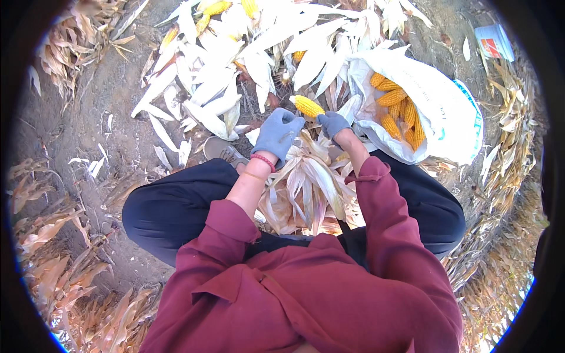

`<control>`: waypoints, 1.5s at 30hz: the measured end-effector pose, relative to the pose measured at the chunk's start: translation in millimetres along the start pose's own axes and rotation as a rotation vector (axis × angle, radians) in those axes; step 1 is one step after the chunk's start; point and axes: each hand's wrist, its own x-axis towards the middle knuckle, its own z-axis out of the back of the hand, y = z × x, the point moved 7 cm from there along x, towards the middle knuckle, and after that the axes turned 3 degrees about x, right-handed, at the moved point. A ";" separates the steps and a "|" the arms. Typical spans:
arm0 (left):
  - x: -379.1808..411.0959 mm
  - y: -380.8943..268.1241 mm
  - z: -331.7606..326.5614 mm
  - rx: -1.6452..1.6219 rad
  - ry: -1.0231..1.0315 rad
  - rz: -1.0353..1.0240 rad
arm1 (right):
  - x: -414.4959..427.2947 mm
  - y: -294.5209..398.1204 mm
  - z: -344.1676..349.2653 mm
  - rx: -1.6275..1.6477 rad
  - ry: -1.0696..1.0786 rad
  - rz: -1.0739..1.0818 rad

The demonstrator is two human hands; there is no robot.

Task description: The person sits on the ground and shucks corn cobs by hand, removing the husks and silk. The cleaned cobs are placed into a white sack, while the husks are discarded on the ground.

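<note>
My left hand (pixel 278 132), in a grey glove with a beaded bracelet at the wrist, is just left of a husked yellow corn cob (pixel 308 106); whether its curled fingers grip anything is unclear. My right hand (pixel 334 126), gloved in grey too, holds the cob by its right end, and the cob's tip points up and left. Below both hands, between my legs, lies a heap of dry corn husks (pixel 311 185). Close to my right hand, a white woven sack (pixel 450 119) lies on its side with its mouth towards me, and several husked cobs (pixel 399 106) show inside.
Pale husks (pixel 212 79) with some yellow cobs (pixel 216 8) among them are spread over the soil ahead. A white container with a red patch (pixel 494 43) stands at the upper right. Dry corn stalks and leaves (pixel 512 167) line the right side, with more at the left.
</note>
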 end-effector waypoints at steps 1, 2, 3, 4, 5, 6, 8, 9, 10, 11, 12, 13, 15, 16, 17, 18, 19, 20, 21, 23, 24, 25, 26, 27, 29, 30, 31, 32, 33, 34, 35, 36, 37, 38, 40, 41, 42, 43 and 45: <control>8.4 20.7 2.3 -0.133 -0.052 0.085 | -18.5 19.0 -8.4 0.042 0.051 0.024; 4.9 19.8 -1.2 -0.431 0.016 0.127 | -38.4 40.6 -16.9 0.089 0.102 0.050; -0.9 13.6 -5.0 -0.726 0.091 0.165 | -57.1 59.4 -27.6 0.138 0.152 0.075; -8.1 6.8 -9.7 -1.018 0.167 0.204 | -72.7 76.2 -37.8 0.062 0.129 0.157; -8.2 5.3 -13.8 -1.346 0.152 0.168 | -86.8 92.1 -49.1 -0.015 0.106 0.238; -8.0 8.2 -6.7 -1.294 0.058 0.105 | -95.7 96.8 -52.7 -0.111 0.022 0.184; -13.0 5.6 8.7 -1.128 -0.139 0.010 | -99.8 97.5 -65.8 -0.376 -0.105 0.340; -16.4 5.2 15.6 -1.015 -0.245 -0.017 | -103.0 98.9 -73.9 -0.512 -0.167 0.413; -22.9 4.8 23.3 -0.902 -0.350 -0.043 | -121.2 113.9 -80.7 -0.658 -0.184 0.377; -29.4 -0.3 30.9 -0.732 -0.427 -0.104 | -135.1 124.7 -89.7 -0.758 -0.241 0.462; -36.1 -10.2 37.4 -0.561 -0.495 -0.166 | -139.7 127.1 -97.7 -0.801 -0.287 0.497; -42.5 -20.3 42.5 -0.388 -0.559 -0.228 | -143.7 129.4 -101.7 -0.844 -0.335 0.532; -42.1 -22.9 50.9 -0.126 -0.698 -0.352 | -142.1 133.0 -100.7 -0.978 -0.299 0.573; -44.6 -23.1 57.9 0.007 -0.771 -0.396 | -146.2 135.7 -100.8 -1.045 -0.276 0.590; -45.6 -23.0 66.9 0.141 -0.842 -0.439 | -162.9 137.6 -107.9 -1.077 -0.189 0.730; -29.2 19.8 91.7 -0.354 -0.814 -0.171 | -195.3 145.2 -114.2 -1.108 -0.090 0.879; -14.4 64.3 108.0 -0.842 -0.746 0.105 | -222.1 147.0 -120.8 -1.136 0.011 1.032; -0.6 101.3 112.9 -1.173 -0.549 0.277 | -225.4 140.9 -115.2 -1.032 0.030 0.946; 5.4 121.5 104.0 -1.489 -0.328 0.449 | -226.1 135.8 -106.6 -1.082 -0.096 1.015; 3.8 73.1 78.7 -1.636 -0.092 0.234 | -214.6 119.0 -87.5 -1.135 -0.241 0.967; -6.6 40.0 65.3 -1.638 0.005 0.178 | -207.0 113.9 -78.1 -1.139 -0.249 0.868; -17.3 16.4 55.3 -1.645 0.100 0.128 | -200.2 109.3 -69.4 -1.145 -0.254 0.775; -24.7 13.5 48.0 -1.618 0.136 0.139 | -197.5 128.0 -61.0 -1.000 -0.124 0.620; -29.8 8.9 41.5 -1.593 0.172 0.143 | -192.5 139.9 -56.0 -0.854 -0.003 0.469; -30.8 -1.0 33.0 -1.308 0.198 0.042 | -182.0 158.5 -34.6 -0.402 -0.142 0.392; -31.4 -5.5 27.1 -1.053 0.185 -0.052 | -183.2 167.1 -28.3 -0.273 -0.289 0.419; -32.6 -8.5 21.4 -0.793 0.162 -0.144 | -170.7 162.8 -27.7 -0.273 -0.360 0.391; -34.4 -12.3 13.7 -0.447 0.101 -0.263 | -146.4 147.0 -36.9 -0.123 -0.261 0.354; -37.7 -16.5 -3.5 -0.259 0.130 -0.417 | -123.4 127.2 -51.7 0.032 -0.146 0.322; -48.3 -18.3 -13.5 -0.099 0.117 -0.405 | -115.7 115.9 -65.2 0.524 0.046 0.363; -58.6 -20.7 -19.0 0.065 0.100 -0.392 | -98.8 85.4 -68.8 0.756 0.031 0.205; -57.5 -10.9 -26.2 0.183 0.180 -0.287 | -73.0 47.1 -72.5 0.953 -0.066 0.080; -55.5 4.9 -29.2 0.299 0.255 -0.172 | -51.6 13.4 -75.8 1.144 -0.159 -0.059; -55.0 18.4 -27.9 0.435 0.317 -0.178 | -46.3 -7.6 -71.1 1.431 -0.053 -0.222; -33.9 52.0 -1.1 0.341 0.040 -0.245 | -49.6 -4.3 -28.2 1.905 -0.045 -0.389; -22.2 64.7 21.8 0.312 -0.123 -0.208 | -56.4 8.0 3.5 1.889 -0.234 -0.196; -16.5 71.7 53.6 0.235 -0.366 -0.027 | -54.2 0.2 36.8 1.947 -0.122 -0.047; -16.7 80.5 83.7 0.156 -0.604 0.153 | -50.6 -5.9 59.1 1.999 -0.012 0.107; -9.6 118.8 129.7 0.119 -0.967 0.367 | -37.5 -25.0 56.6 1.612 -0.109 0.051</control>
